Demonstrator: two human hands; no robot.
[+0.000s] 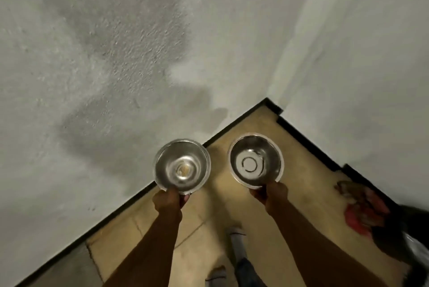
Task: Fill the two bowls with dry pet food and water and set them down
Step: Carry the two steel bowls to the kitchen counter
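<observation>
I hold two round steel bowls out in front of me, above a tan floor in a room corner. My left hand [167, 200] grips the near rim of the left bowl [182, 166]; its bottom shows a small yellowish glint and it looks otherwise bare. My right hand [272, 193] grips the near rim of the right bowl [255, 160], whose shiny bottom shows a ring and a pale reflection. Whether either bowl holds water I cannot tell. No pet food is in view.
Rough grey walls [104, 66] meet at a corner ahead, edged by a black skirting [234, 121]. A red and brown cloth heap [362, 210] lies by the right wall, with a dark bag [408, 240] beside it. My feet in grey socks [236, 238] stand on the floor below.
</observation>
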